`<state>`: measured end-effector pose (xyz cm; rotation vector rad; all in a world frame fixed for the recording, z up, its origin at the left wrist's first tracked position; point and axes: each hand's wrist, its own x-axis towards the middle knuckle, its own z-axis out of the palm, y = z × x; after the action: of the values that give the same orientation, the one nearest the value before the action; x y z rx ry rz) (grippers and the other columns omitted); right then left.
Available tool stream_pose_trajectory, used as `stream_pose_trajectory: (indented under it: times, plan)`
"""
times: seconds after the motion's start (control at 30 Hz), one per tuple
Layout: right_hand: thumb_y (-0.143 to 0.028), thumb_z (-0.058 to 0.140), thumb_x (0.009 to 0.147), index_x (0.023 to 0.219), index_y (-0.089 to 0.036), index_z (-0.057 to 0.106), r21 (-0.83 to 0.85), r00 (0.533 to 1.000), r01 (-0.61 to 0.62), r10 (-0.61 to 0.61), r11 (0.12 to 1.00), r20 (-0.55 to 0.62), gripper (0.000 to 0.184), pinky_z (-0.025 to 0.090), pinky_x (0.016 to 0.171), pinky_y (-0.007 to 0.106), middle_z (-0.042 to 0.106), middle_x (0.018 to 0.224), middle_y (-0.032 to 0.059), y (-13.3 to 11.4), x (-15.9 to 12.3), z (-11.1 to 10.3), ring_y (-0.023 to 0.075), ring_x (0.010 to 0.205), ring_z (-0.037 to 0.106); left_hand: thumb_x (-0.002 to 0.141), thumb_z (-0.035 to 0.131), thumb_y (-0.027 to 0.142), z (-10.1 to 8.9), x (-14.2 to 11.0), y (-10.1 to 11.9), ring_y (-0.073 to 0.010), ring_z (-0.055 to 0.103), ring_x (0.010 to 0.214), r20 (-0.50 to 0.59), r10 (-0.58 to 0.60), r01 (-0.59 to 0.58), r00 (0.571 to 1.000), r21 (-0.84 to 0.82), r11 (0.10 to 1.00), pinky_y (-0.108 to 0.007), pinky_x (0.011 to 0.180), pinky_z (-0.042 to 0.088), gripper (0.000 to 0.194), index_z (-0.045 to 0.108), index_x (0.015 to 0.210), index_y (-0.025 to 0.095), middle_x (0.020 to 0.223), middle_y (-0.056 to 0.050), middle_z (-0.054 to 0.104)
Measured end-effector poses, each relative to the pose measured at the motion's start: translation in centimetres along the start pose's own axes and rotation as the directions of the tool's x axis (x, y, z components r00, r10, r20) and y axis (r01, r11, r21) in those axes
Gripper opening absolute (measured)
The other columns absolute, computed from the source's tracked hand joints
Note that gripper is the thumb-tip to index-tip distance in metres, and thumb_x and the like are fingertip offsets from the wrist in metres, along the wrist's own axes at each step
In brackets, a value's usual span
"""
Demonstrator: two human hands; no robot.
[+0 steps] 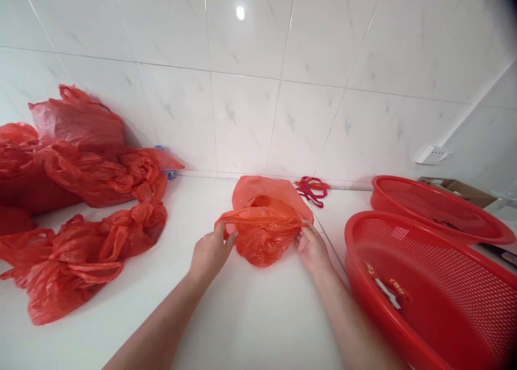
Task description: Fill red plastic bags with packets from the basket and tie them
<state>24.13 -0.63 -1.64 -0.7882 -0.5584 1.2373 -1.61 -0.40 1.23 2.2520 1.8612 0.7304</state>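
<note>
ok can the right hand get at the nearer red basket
Probably yes: the nearer red basket stands close beside the right hand with nothing seen between, though that hand is holding the red bag's edge.

The bag (264, 243) is orange-red, the tiles (242, 122) grey-flecked white.

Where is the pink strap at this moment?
In the head view, the pink strap lies right of centre by the foot of the wall, between the middle bag and the far basket.

A cardboard box (475, 193) lies behind two red baskets (440, 313), below a white socket (433, 155).
</note>
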Motion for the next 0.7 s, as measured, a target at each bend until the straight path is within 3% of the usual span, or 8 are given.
stream_pose_trajectory:
  times: [0.1,0.2,0.27,0.33,0.4,0.53,0.63,0.7]
  plan:
    - [-0.03,0.071,0.069,0.084,-0.026,0.06,-0.002,0.999,-0.01,0.01,1.0,0.033,0.02,0.047,0.066,0.026,0.067,0.088,-0.0025,-0.1,-0.3,0.4,0.0135,0.075,0.061,0.091,0.041,0.029,0.2,-0.4,0.3,-0.0176,0.063,0.073,-0.23,0.245,-0.225,0.942,0.109,0.968,-0.026,0.057,0.042,0.02,0.057,0.101,0.024,0.097,-0.004,0.068]
    - [-0.034,0.071,0.07,0.086,-0.026,0.062,-0.04,0.994,-0.017,0.021,0.999,0.106,0.019,0.048,0.068,0.028,0.068,0.09,-0.0019,-0.2,-0.8,0.8,0.0142,0.077,0.061,0.086,0.049,0.017,0.3,-0.7,0.7,-0.0214,0.061,0.095,-0.455,0.496,-0.415,0.74,0.271,0.868,-0.031,0.075,0.046,0.019,0.061,0.101,0.023,0.115,-0.01,0.062]
    - [-0.036,0.07,0.071,0.085,-0.025,0.064,-0.089,0.982,-0.032,0.048,0.996,0.185,0.019,0.048,0.07,0.029,0.068,0.09,-0.0007,-0.2,-1.2,1.1,0.0144,0.078,0.061,0.083,0.055,0.017,0.2,-0.7,1.0,-0.0273,0.052,0.114,-0.47,0.586,-0.481,0.66,0.333,0.811,-0.039,0.091,0.041,0.031,0.057,0.113,0.023,0.128,-0.014,0.054]
    - [-0.038,0.069,0.073,0.085,-0.024,0.066,-0.154,0.955,-0.056,0.098,0.986,0.279,0.019,0.047,0.069,0.028,0.068,0.088,0.0,-0.1,-1.7,1.4,0.014,0.076,0.06,0.081,0.06,0.023,0.1,-0.6,1.2,-0.0337,0.039,0.128,-0.406,0.602,-0.498,0.687,0.34,0.798,-0.049,0.1,0.032,0.048,0.048,0.128,0.022,0.139,-0.017,0.044]
    - [-0.038,0.067,0.075,0.087,-0.023,0.067,-0.225,0.917,-0.07,0.152,0.972,0.37,0.019,0.047,0.066,0.027,0.068,0.087,0.0002,0.1,-2.2,1.7,0.013,0.073,0.06,0.079,0.062,0.026,0.0,-0.5,1.1,-0.0358,0.034,0.131,-0.302,0.569,-0.493,0.764,0.295,0.818,-0.056,0.104,0.023,0.065,0.035,0.138,0.02,0.139,-0.018,0.044]
    - [-0.039,0.064,0.077,0.086,-0.021,0.068,-0.332,0.877,-0.041,0.193,0.942,0.441,0.021,0.047,0.068,0.028,0.068,0.09,0.0031,0.0,-2.8,2.2,0.0141,0.076,0.06,0.079,0.056,0.021,-0.1,-0.1,0.3,-0.0265,0.058,0.102,-0.063,0.476,-0.465,0.877,0.139,0.874,-0.053,0.104,0.022,0.063,0.035,0.138,0.022,0.102,-0.009,0.068]
    - [-0.04,0.066,0.073,0.085,-0.019,0.068,-0.35,0.952,0.038,0.073,0.936,0.298,0.025,0.046,0.062,0.026,0.067,0.088,0.0038,-0.4,-2.3,2.0,0.0137,0.072,0.059,0.08,0.044,0.014,-0.6,0.3,-0.7,-0.0186,0.061,0.078,0.044,0.296,-0.298,0.954,0.054,0.953,-0.035,0.083,0.041,0.034,0.06,0.106,0.027,0.084,-0.001,0.068]
    - [-0.038,0.066,0.07,0.078,-0.018,0.066,-0.343,0.99,0.13,-0.102,0.93,0.098,0.021,0.04,0.052,0.022,0.065,0.076,0.0012,-0.7,-1.8,1.5,0.0094,0.058,0.053,0.077,0.041,0.013,-1.2,0.7,-1.4,-0.017,0.06,0.072,-0.015,0.086,-0.086,0.996,0.002,0.996,-0.027,0.065,0.041,0.028,0.062,0.09,0.027,0.082,0.001,0.067]
